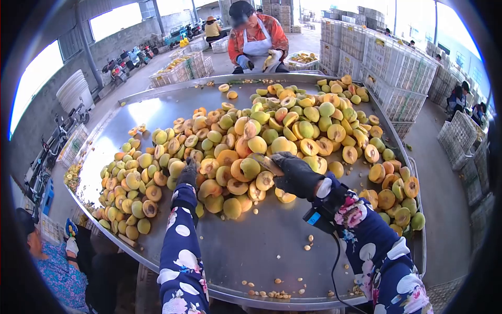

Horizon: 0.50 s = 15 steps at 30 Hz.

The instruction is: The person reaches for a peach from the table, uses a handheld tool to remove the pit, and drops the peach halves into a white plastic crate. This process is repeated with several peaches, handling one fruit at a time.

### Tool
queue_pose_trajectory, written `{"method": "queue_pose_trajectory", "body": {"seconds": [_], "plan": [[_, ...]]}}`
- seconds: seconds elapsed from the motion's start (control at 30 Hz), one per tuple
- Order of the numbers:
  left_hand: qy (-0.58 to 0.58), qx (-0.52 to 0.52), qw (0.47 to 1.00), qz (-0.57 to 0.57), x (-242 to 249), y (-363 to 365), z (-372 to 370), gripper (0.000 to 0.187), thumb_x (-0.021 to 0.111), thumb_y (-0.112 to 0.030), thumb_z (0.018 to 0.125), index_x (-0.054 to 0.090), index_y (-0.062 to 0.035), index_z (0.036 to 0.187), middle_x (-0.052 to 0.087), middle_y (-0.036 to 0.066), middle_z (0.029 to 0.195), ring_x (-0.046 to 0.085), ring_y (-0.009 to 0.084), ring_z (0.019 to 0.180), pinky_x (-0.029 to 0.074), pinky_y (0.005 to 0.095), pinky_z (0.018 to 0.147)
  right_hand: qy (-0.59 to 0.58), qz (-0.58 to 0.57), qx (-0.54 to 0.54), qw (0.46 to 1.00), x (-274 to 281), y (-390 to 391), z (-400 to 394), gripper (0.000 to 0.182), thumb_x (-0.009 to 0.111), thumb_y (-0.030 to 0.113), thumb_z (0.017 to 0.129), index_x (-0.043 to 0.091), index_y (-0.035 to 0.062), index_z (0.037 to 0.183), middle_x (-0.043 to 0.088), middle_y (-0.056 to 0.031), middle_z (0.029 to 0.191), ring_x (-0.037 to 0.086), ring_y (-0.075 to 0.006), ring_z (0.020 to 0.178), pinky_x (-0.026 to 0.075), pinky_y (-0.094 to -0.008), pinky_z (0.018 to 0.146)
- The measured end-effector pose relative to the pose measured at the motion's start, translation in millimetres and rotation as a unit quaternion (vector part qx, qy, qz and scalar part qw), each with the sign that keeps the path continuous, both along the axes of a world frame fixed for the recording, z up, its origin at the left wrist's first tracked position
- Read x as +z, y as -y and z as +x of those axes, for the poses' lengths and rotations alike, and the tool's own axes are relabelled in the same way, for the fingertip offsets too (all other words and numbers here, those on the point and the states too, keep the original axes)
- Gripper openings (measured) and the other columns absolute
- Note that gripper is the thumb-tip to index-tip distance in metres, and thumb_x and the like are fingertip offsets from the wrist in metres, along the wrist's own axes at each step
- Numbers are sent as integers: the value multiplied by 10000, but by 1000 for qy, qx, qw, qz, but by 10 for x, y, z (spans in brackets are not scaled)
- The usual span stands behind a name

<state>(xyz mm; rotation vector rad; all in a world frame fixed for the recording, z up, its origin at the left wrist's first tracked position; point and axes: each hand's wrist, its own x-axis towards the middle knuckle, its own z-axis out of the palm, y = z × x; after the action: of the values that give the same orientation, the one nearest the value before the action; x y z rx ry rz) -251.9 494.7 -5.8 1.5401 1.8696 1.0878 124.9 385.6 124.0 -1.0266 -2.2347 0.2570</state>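
A large heap of yellow-green peaches (231, 208), many cut in half with brown pit hollows showing, covers the middle of a metal table (246, 251). My left hand (188, 174), in a dark glove, reaches into the heap's near side with its fingers stretched forward among the fruit. On the right, my right hand (295, 177), also dark-gloved, is closed around a short, flat, knife-like tool (268, 163). That tool points left over the peach halves, and its grip is hidden inside the glove.
Small pale pit pieces (277, 295) lie along the table's near edge. A smaller peach group (401, 215) sits at the right rim. Across the table is a gloved person in an apron (257, 47); another person (52, 261) is at lower left. Stacked crates (400, 63) stand behind right.
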Motion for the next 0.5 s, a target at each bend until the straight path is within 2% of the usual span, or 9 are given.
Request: {"method": "queue_pose_trajectory", "body": {"seconds": [0.07, 0.1, 0.13, 0.2, 0.23, 0.33, 0.37, 0.43, 0.5], "plan": [[-111, -74, 989, -58, 44, -115, 58, 442, 364, -226, 886, 327, -71, 1298, 421, 115, 1248, 434, 213, 1116, 345, 327, 930, 20, -59, -34, 997, 7, -375, -120, 502, 591, 159, 662, 490, 95, 1151, 512, -185, 1104, 430, -340, 1101, 365, -402, 905], [-160, -117, 977, -81, 97, -137, 102, 458, 352, -223, 888, 307, -71, 1317, 408, 123, 1286, 427, 220, 1154, 338, 334, 956, 41, -44, -63, 996, 23, -487, -188, 561, 623, 138, 641, 465, 98, 1177, 455, -192, 1190, 392, -341, 1147, 343, -382, 941], [-228, -150, 957, -97, 197, -116, 160, 481, 381, -283, 889, 321, -66, 1314, 419, 111, 1275, 429, 200, 1143, 343, 312, 940, 69, -32, -103, 992, -1, -634, -272, 566, 611, 155, 648, 460, 127, 1193, 433, -176, 1231, 382, -346, 1161, 342, -378, 936], [-249, -200, 943, -94, 206, -234, 206, 509, 427, -328, 883, 339, -61, 1308, 431, 99, 1264, 431, 177, 1132, 348, 288, 926, 149, -80, -163, 972, 89, -834, -394, 546, 591, 181, 658, 469, 161, 1189, 461, -163, 1196, 414, -329, 1135, 356, -394, 906], [-202, -218, 952, -79, 120, -312, 195, 507, 445, -312, 877, 343, -62, 1306, 433, 100, 1264, 433, 174, 1131, 348, 287, 926, 160, -157, -142, 964, 152, -936, -425, 521, 567, 205, 666, 483, 189, 1180, 514, -150, 1114, 477, -312, 1067, 380, -425, 853], [-60, -273, 960, -33, -63, -479, 201, 507, 499, -265, 858, 354, -65, 1301, 437, 101, 1263, 436, 167, 1128, 349, 283, 928, 267, -102, -124, 950, 60, -1077, -482, 504, 551, 208, 667, 496, 184, 1167, 561, -125, 1018, 538, -298, 971, 408, -432, 792], [-45, -294, 954, -27, -91, -489, 203, 510, 521, -240, 846, 360, -67, 1298, 437, 97, 1265, 435, 163, 1129, 348, 283, 929, 282, -52, -107, 952, 71, -1056, -457, 489, 545, 215, 669, 507, 177, 1155, 583, -130, 969, 567, -303, 906, 441, -419, 749], [-50, -340, 939, -27, 21, -419, 304, 524, 570, -182, 817, 373, -74, 1291, 433, 86, 1269, 429, 152, 1133, 348, 282, 932, 312, -100, -85, 941, 44, -1097, -448, 485, 547, 212, 668, 511, 172, 1150, 586, -140, 958, 572, -313, 887, 453, -416, 734], [-314, -398, 861, 53, 395, -141, 559, 581, 653, -123, 754, 398, -83, 1274, 465, 63, 1238, 447, 141, 1107, 366, 278, 914, 338, -128, -47, 931, -28, -1153, -430, 482, 554, 210, 663, 518, 167, 1142, 589, -152, 948, 575, -328, 869, 467, -420, 718]]}}
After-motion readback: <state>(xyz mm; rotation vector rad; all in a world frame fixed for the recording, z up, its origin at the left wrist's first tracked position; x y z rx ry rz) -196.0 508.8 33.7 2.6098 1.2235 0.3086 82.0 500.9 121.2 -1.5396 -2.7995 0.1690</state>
